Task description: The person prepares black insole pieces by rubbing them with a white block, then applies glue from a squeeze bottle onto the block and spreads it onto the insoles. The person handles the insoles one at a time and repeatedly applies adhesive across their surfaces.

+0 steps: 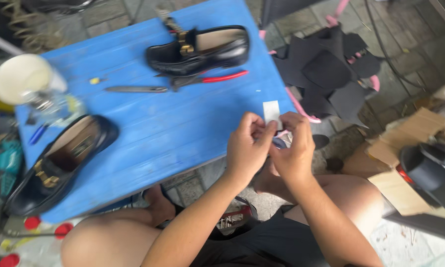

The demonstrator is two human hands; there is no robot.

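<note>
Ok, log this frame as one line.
both hands pinch white strip | over blue table edge | two black loafers, pliers untouched

A blue wooden table (153, 133) stands on grey stone paving (405, 54) in daylight, flattened cardboard (405, 143) lying beside it.

I am pinching a small white rectangular piece (271, 111) between the fingertips of both my hands. It is standing upright, its top edge sticking up above my fingers, just past the blue table's near edge.
</note>
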